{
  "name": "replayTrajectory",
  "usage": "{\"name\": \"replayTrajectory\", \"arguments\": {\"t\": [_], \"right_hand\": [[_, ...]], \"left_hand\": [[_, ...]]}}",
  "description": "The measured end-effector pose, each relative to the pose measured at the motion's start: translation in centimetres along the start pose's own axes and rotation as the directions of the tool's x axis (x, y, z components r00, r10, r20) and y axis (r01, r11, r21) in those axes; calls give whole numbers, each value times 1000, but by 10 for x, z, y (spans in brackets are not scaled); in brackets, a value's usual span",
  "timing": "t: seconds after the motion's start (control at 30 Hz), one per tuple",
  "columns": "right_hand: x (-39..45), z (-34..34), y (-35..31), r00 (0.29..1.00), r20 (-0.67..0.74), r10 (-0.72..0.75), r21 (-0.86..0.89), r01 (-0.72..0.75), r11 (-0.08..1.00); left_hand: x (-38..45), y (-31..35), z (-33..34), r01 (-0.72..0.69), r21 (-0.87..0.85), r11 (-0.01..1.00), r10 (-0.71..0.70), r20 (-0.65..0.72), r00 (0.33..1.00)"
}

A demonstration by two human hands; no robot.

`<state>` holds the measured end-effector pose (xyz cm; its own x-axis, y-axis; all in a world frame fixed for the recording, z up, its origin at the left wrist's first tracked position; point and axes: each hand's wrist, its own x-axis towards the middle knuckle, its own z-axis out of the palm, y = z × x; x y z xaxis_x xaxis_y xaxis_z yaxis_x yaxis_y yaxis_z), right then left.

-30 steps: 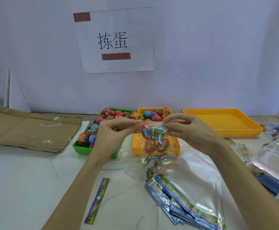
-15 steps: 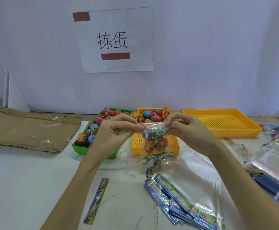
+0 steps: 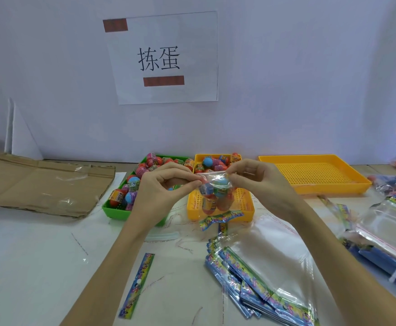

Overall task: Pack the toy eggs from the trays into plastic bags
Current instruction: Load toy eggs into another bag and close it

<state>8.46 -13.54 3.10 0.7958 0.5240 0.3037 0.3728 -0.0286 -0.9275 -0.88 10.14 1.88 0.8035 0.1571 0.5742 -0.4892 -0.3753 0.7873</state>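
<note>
In the head view, both hands are meeting in the air over the trays, and everything else is lying around that shared grip. The left hand (image 3: 161, 184) is pinching the left end of the mouth of a small clear plastic bag (image 3: 215, 196), and the right hand (image 3: 258, 182) is pinching the right end, thumbs and forefingers curled onto the film. Held this way, the top edge is being pulled taut between the two pinches, probably so that the flap can be folded and sealed. Hanging straight down from the grip, the bag is bulging with several toy eggs (image 3: 218, 189): smooth, rounded, glossy shells in blue, red and orange with printed wrappers. A colourful printed header strip (image 3: 220, 217) is dangling at the bag's lower end.

Directly behind and below the grip, a small yellow tray (image 3: 246, 208) with a perforated floor is holding a few more eggs at its far end. Just to the left of the grip, a green tray (image 3: 114, 210) is heaped with eggs. Well to the right, a larger yellow perforated tray (image 3: 314, 177) is sitting flat. Nearer the person than the grip, a fanned stack of empty bags (image 3: 262, 278) is lying, thin, crinkly and shiny. A loose printed strip (image 3: 137, 284) is lying below the left forearm, and flattened brown cardboard (image 3: 39, 184) is spreading out far to the left.
</note>
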Motion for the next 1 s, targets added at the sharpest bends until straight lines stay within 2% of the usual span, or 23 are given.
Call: {"name": "replayTrajectory", "arguments": {"t": [0.1, 0.47, 0.6, 0.73, 0.87, 0.93, 1.0], "right_hand": [[1, 1, -2, 1000, -10, -2, 39, 2, 999], [1, 12, -6, 995, -92, -32, 19, 34, 999], [3, 18, -3, 991, -117, -58, 5, 59, 998], [3, 20, -1, 998, -32, -55, 23, 55, 998], [2, 26, -5, 991, 108, -80, 40, 76, 996], [1, 29, -7, 987, 123, -103, 24, 101, 995], [1, 31, -7, 992, 67, -110, 36, 107, 994]], "left_hand": [[0, -1, -1, 2, -18, 1000, -1, 9, 1000], [-1, 3, 1, 20, -117, 993, -19, 10, 1000], [-1, 6, -3, 98, -150, 984, -96, 21, 995], [0, 11, -3, 174, -150, 973, -173, 18, 985], [-2, 14, 6, 245, -78, 966, -229, 169, 959], [-3, 14, 13, 263, -23, 965, -254, 185, 949], [-3, 13, 16, 271, -13, 962, -267, 141, 953]]}}
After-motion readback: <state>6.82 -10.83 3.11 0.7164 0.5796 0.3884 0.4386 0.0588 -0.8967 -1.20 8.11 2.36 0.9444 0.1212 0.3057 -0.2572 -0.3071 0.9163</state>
